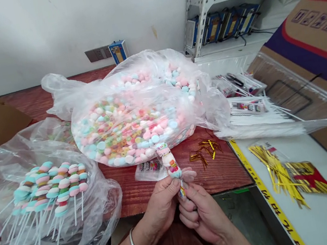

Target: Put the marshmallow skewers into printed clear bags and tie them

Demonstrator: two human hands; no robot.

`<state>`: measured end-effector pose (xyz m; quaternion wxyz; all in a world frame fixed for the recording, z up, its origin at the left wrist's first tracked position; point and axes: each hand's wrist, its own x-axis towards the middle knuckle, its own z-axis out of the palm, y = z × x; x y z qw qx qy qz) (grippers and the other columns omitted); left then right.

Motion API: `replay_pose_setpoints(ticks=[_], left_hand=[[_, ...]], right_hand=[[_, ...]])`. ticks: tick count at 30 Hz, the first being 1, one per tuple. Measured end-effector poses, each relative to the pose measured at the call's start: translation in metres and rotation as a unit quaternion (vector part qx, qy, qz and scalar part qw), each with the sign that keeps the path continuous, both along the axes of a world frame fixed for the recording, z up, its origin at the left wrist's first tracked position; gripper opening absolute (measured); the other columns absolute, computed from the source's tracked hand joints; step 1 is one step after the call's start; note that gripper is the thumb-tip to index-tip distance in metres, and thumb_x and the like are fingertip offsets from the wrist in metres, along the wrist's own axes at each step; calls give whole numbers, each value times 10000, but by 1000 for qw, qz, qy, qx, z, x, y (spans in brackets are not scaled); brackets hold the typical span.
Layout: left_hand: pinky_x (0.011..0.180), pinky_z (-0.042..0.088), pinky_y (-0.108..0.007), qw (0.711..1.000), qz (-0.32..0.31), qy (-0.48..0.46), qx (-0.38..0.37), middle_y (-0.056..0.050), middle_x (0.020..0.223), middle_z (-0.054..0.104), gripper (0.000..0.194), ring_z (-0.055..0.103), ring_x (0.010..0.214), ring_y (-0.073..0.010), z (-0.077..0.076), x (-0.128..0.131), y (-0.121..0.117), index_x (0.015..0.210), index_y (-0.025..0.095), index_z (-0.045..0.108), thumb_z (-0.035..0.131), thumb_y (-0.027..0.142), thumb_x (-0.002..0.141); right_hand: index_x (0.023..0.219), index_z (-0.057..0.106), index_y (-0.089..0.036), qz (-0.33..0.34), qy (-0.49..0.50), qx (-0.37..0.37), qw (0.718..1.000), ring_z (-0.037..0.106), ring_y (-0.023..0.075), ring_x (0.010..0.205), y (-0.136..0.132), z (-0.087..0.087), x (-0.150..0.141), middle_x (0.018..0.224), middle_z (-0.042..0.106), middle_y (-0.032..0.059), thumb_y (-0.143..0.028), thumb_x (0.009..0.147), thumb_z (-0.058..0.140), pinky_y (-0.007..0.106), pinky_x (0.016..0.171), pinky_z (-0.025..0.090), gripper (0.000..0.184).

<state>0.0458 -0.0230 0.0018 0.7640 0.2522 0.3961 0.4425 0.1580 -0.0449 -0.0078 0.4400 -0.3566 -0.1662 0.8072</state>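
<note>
Between my hands, over the table's front edge, is a marshmallow lollipop [170,163] in a printed clear wrapper, its top pointing away from me. My left hand [165,199] pinches the wrapper just under the candy with thumb and fingers. Lower down, my right hand [201,206] closes its fingers round the gathered wrapper end and stick, which are mostly hidden. Right of the candy lie several loose gold twist ties [206,151] on the table. A small stack of printed clear wrappers [150,170] lies just left of it.
At left, several unwrapped marshmallow skewers [58,186] lie on a plastic bag [106,228]. A large clear bag of marshmallows and gummies [132,123] fills the middle. White sticks [257,119], yellow twist ties [277,174] and a cardboard box [315,38] are at right.
</note>
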Motion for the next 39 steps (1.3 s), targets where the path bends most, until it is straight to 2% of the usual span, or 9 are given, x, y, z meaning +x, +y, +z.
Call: replay_pose_setpoints(ticks=[5, 9, 12, 16, 18, 22, 23, 32, 39], left_hand=[[894, 464, -338, 994, 66, 79, 37, -99, 897, 763, 256, 649, 834, -205, -7, -1, 6, 895, 162, 804, 779, 369, 746], [754, 498, -313, 999, -19, -31, -17, -113, 881, 761, 380, 632, 693, -171, -10, -7, 3, 932, 149, 793, 862, 386, 642], [750, 515, -324, 992, -61, -102, -42, -130, 929, 754, 412, 651, 708, -183, -15, -12, 0, 902, 138, 786, 901, 364, 578], [604, 517, -305, 996, -32, -69, -45, -58, 705, 711, 296, 590, 549, -148, -15, -15, 4, 885, 165, 780, 844, 365, 676], [666, 526, -316, 999, 21, -13, -20, -55, 696, 709, 266, 614, 608, -162, -13, -19, 10, 832, 169, 784, 847, 370, 670], [889, 472, -361, 984, 116, 128, 34, -69, 758, 732, 300, 656, 840, -224, -13, -31, 21, 798, 176, 795, 863, 411, 626], [881, 466, -366, 980, 119, 155, 43, -68, 757, 729, 302, 650, 843, -230, -15, -33, 22, 803, 178, 795, 850, 426, 640], [751, 441, -309, 928, 60, 339, 145, -22, 728, 691, 207, 606, 737, -208, -18, -48, 19, 800, 214, 751, 689, 410, 831], [764, 448, -311, 729, -36, 571, 376, -67, 898, 625, 309, 577, 846, -206, -2, -48, 24, 962, 204, 712, 418, 116, 933]], right_hand=[[930, 663, -209, -120, -226, 146, 956, 448, 86, 575, 0, 2, -3, 692, 509, -41, -477, 853, 686, 178, 535, 423, 280], [886, 575, -220, -49, 23, 43, 998, 153, 35, 406, -5, -4, -7, 584, 345, -115, -501, 828, 707, 143, 354, 206, 316], [825, 497, -232, 17, 144, 12, 989, 86, 22, 381, -9, -7, -9, 576, 305, -135, -514, 809, 726, 143, 327, 178, 364], [812, 560, -210, 36, -109, 153, 982, 345, 67, 437, -1, -6, 3, 594, 416, -85, -525, 932, 558, 198, 448, 351, 337], [780, 620, -192, 14, -357, 276, 892, 546, 121, 644, 11, -4, 20, 709, 569, -13, -425, 986, 496, 243, 615, 435, 335], [945, 683, -195, -31, -738, 338, 583, 615, 179, 882, 47, -8, 57, 904, 669, 42, -251, 992, 491, 281, 800, 445, 205], [964, 687, -187, -29, -771, 331, 543, 608, 196, 901, 58, -10, 64, 916, 668, 55, -225, 978, 513, 293, 807, 437, 178], [767, 659, -176, 52, -838, 364, 403, 551, 230, 848, 113, -21, 62, 892, 617, 97, -105, 888, 580, 329, 700, 342, 161], [792, 581, -175, 20, -864, 363, 347, 538, 216, 687, 95, -5, 69, 738, 610, 67, -116, 960, 474, 337, 658, 313, 207]])
